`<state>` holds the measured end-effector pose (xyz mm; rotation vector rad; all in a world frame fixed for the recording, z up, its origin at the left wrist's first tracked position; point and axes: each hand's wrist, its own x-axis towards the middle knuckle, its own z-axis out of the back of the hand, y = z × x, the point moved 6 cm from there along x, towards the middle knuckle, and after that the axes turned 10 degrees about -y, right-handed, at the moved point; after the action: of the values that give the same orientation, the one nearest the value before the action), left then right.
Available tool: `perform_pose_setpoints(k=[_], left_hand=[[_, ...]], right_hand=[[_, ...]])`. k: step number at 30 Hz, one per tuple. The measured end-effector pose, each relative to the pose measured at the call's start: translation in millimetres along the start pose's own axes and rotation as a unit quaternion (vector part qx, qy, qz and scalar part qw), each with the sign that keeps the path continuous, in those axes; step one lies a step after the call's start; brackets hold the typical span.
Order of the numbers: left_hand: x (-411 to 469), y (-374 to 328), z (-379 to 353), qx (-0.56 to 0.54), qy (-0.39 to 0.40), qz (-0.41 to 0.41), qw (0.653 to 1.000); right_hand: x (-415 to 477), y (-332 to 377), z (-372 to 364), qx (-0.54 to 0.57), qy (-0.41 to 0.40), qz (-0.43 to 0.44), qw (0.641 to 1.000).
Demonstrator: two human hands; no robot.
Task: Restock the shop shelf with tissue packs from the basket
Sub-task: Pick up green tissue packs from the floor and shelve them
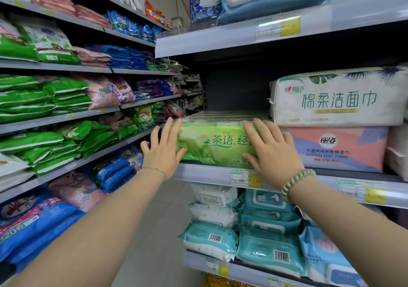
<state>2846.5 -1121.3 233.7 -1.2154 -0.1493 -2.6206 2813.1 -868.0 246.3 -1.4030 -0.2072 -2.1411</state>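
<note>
On the middle shelf (198, 174), head view: the green tissue pack (214, 145) lies long side left-to-right at the front lip, with dark room behind it. Left hand (162, 152) and right hand (272, 152) are flat on its two ends, fingers spread, equally close. I'd guess a straight push back. The basket isn't in view.

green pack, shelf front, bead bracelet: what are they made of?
Green pack: thin glossy plastic film, going by its glare streaks and wrinkles.
Shelf: probably painted metal, smooth pale grey with a dull sheen. The front strip could be plastic.
Bracelet: round pale green beads, maybe stone or glass. The look leaves it open.
</note>
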Motion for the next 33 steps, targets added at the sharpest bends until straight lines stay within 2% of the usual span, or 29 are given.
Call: perform_pose_setpoints(k=[12,19,24,29,33], left_hand=[[17,18,-10,0.086,0.076,-0.087,0.99],[24,30,-12,0.085,0.111,-0.004,0.99],[1,53,-19,-0.021,0.145,0.078,0.986],[-17,74,-2,-0.007,0.087,0.167,0.982],[-16,66,16,-0.001,0.082,0.141,0.987]], right_hand=[[3,1,-4,0.044,0.093,-0.002,0.995],[4,1,0,0.071,0.116,-0.008,0.991],[10,0,10,0.075,0.135,0.002,0.988],[23,-1,25,0.082,0.135,0.014,0.987],[27,0,41,0.082,0.113,0.019,0.99]])
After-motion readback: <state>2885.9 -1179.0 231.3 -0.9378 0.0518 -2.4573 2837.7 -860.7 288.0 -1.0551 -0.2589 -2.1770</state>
